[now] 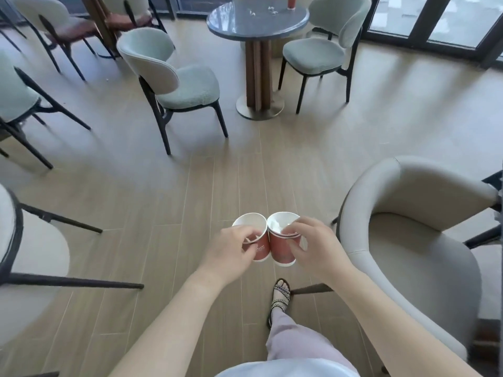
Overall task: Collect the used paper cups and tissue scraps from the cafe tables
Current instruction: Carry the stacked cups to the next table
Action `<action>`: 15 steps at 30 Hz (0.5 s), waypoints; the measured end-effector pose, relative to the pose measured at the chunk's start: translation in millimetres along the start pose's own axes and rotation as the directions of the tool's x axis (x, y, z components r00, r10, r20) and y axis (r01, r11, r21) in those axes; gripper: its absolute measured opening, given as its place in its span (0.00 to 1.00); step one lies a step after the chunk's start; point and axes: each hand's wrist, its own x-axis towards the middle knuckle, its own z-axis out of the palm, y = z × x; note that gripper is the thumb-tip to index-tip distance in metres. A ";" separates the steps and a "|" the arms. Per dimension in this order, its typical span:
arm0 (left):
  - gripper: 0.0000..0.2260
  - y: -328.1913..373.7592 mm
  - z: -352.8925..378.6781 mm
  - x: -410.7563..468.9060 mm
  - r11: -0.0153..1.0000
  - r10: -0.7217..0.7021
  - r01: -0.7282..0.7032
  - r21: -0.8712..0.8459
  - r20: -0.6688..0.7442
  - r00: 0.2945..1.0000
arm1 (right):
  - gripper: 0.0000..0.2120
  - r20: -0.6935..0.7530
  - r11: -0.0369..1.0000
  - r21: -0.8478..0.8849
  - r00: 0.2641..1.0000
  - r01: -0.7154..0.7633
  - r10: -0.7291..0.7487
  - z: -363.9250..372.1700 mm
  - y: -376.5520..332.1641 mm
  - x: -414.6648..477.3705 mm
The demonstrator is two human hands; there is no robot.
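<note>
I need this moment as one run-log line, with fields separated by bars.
left hand grips left paper cup | right hand grips right paper cup, tissue inside | round table ahead: scraps uncollected

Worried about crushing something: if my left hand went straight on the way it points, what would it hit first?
Probably the right cup, held in the right hand: the left hand points toward it, and its own left cup seems to touch it.

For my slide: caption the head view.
Left hand grips left cup, right hand right cup; table ahead.
</note>
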 end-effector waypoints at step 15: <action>0.08 36.8 -27.8 240.9 0.993 0.031 -0.041 0.108 0.089 0.996 | 0.08 -0.025 0.995 0.047 0.996 -0.090 0.091 -58.4 90.3 200.9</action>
